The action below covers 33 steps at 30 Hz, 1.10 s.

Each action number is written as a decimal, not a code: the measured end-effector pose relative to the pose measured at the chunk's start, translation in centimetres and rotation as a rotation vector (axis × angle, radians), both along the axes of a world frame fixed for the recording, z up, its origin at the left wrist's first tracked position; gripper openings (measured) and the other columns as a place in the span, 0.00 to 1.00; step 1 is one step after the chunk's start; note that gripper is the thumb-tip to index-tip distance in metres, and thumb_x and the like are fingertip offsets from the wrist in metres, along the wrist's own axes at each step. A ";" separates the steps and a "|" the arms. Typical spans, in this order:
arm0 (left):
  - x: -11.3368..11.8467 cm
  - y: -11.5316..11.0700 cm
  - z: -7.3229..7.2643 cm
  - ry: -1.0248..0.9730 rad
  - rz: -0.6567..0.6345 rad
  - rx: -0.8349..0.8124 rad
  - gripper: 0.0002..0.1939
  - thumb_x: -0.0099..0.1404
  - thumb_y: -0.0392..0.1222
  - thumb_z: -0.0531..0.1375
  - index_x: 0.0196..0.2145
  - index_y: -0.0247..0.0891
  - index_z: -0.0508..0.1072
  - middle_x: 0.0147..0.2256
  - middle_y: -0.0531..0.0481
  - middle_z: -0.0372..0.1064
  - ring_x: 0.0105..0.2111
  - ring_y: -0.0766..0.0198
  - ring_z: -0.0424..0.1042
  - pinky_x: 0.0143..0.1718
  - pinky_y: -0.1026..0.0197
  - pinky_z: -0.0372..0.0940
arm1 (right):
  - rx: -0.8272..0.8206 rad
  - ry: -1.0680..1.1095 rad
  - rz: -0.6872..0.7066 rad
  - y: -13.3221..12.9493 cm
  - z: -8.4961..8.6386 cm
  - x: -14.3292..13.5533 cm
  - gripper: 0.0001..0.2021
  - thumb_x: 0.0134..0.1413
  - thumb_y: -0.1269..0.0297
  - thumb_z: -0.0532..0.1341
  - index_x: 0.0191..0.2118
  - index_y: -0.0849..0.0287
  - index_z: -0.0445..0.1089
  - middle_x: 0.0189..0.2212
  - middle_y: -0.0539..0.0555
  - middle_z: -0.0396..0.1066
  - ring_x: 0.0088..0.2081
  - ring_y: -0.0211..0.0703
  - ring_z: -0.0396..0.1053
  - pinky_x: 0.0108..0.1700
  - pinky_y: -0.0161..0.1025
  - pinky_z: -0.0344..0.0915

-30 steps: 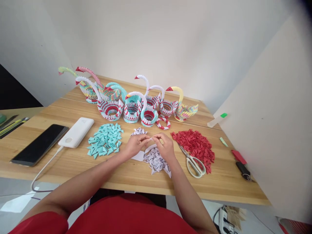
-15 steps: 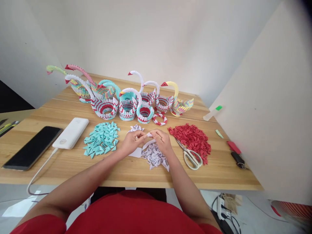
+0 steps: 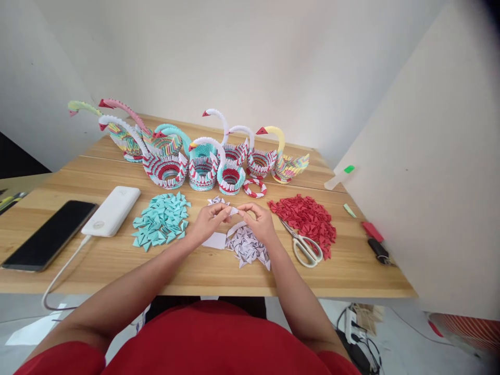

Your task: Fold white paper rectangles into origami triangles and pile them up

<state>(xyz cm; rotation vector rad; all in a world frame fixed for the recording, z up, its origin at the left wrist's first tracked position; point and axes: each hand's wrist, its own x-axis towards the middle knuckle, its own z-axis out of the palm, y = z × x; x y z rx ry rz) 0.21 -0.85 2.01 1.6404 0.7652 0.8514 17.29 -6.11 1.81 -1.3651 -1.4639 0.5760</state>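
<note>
Between my two hands is a small folded piece of white paper (image 3: 233, 211), pinched above the table. My left hand (image 3: 212, 221) is closed on its left side, and my right hand (image 3: 258, 221) grips the right side with thumb and fingers. Below my right hand lies a heap of folded white paper triangles (image 3: 248, 247). A flat white paper slip (image 3: 214, 240) rests by my left hand. Just behind the hands is a smaller white pile (image 3: 217, 200), partly covered by my fingers.
Turquoise triangles (image 3: 162, 221) are heaped left, red triangles (image 3: 307, 221) right, with scissors (image 3: 307, 249) against the red ones. Several paper swans (image 3: 166, 169) and a red-white ring (image 3: 254, 188) stand behind. A power bank (image 3: 111, 211) and a phone (image 3: 49, 237) lie far left.
Both hands still hold the white paper. My left hand's fingers have shifted around it and the piece sits slightly differently. The whole view has moved a little.
</note>
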 end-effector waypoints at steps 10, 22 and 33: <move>0.4 0.2 -0.5 0.008 -0.009 0.019 0.09 0.61 0.44 0.59 0.33 0.35 0.73 0.28 0.49 0.74 0.30 0.63 0.72 0.35 0.62 0.65 | -0.003 0.039 0.023 0.1 -0.4 0.2 0.07 0.54 0.62 0.61 0.36 0.57 0.74 0.32 0.51 0.76 0.35 0.42 0.72 0.42 0.39 0.68; 0.7 -0.1 -1.1 -0.139 0.069 -0.075 0.11 0.57 0.44 0.63 0.33 0.36 0.69 0.28 0.50 0.73 0.30 0.63 0.73 0.35 0.61 0.66 | -0.021 0.100 0.086 0.2 -0.7 -0.3 0.08 0.52 0.65 0.61 0.40 0.56 0.72 0.35 0.51 0.76 0.37 0.41 0.73 0.43 0.41 0.69; 0.7 0.4 -1.8 -0.275 -0.042 -0.153 0.12 0.58 0.45 0.64 0.35 0.36 0.68 0.26 0.52 0.71 0.26 0.66 0.70 0.31 0.63 0.65 | -0.037 0.241 0.099 0.4 -1.3 -0.2 0.07 0.53 0.64 0.61 0.38 0.57 0.73 0.32 0.50 0.76 0.35 0.39 0.73 0.41 0.38 0.69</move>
